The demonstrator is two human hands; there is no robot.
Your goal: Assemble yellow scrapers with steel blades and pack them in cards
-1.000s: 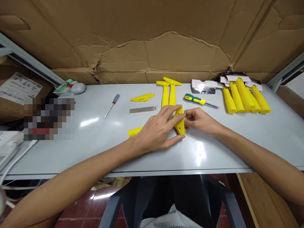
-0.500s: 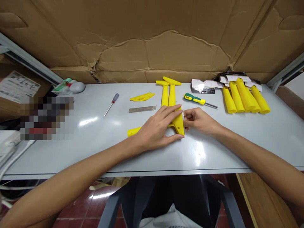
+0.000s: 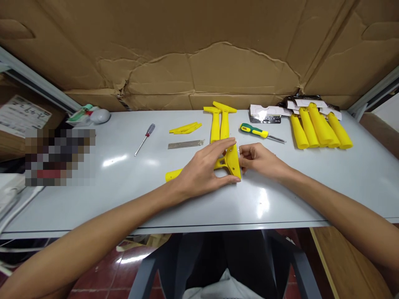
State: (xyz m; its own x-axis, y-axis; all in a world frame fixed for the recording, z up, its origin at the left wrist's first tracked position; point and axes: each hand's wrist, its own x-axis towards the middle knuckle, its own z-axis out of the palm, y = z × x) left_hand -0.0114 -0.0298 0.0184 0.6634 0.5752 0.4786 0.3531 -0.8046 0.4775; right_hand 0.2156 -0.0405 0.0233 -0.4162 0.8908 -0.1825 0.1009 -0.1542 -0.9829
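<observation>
A yellow scraper [image 3: 233,162] lies flat, its handle pointing left and its wide head under my left hand [image 3: 207,168]. That hand grips the head between thumb and fingers at its two ends. My right hand [image 3: 257,158] is closed in a pinch on a thin metal blade [image 3: 239,154] along the right edge of the head. Much of the blade is hidden. Two more yellow scrapers [image 3: 225,124] lie just behind. Flat metal blades [image 3: 186,144] and thin yellow strips [image 3: 186,128] sit to the left of them.
On the grey table [image 3: 124,211] are a small screwdriver [image 3: 145,139] at left and a green-yellow screwdriver [image 3: 262,132] at right. Several yellow handles [image 3: 321,126] lie by black-and-white cards [image 3: 264,114] at the back right. Cardboard [image 3: 193,45] stands behind; a mouse [image 3: 100,116] sits back left.
The middle fingers of my left hand have lifted off the scraper head, showing more of it and its neck. My right hand stays at the blade edge. The view has shifted slightly.
</observation>
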